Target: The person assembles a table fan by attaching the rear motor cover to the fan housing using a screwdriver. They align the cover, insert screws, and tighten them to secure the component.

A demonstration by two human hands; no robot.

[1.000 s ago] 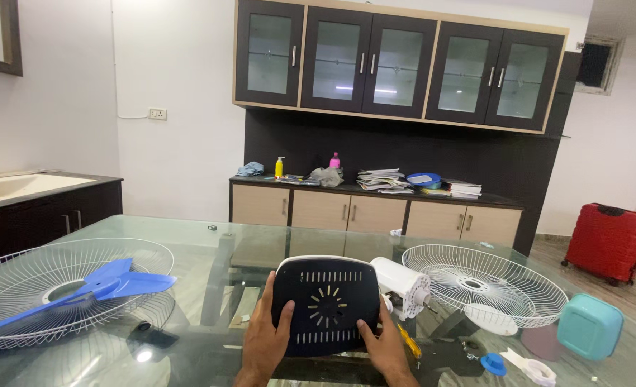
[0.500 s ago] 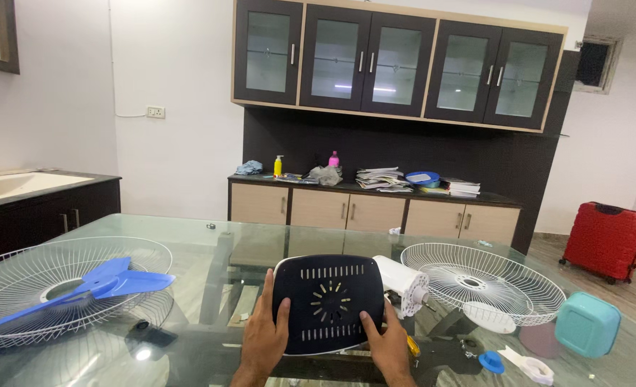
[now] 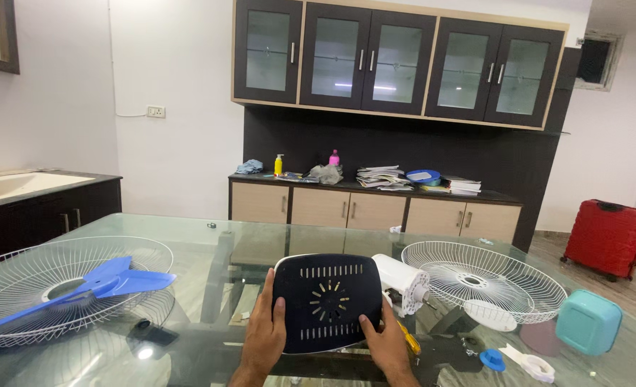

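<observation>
Holding the dark vented fan cover [image 3: 327,302] upright at lower centre over the glass surface [image 3: 210,236], our left hand [image 3: 264,337] and right hand [image 3: 387,344] grip its sides, white motor housing [image 3: 402,279] just behind, wire guard [image 3: 484,278] right.

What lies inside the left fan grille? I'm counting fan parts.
A blue fan blade lies inside the white wire grille on the glass table. Anything beneath the blade is hidden.
</observation>
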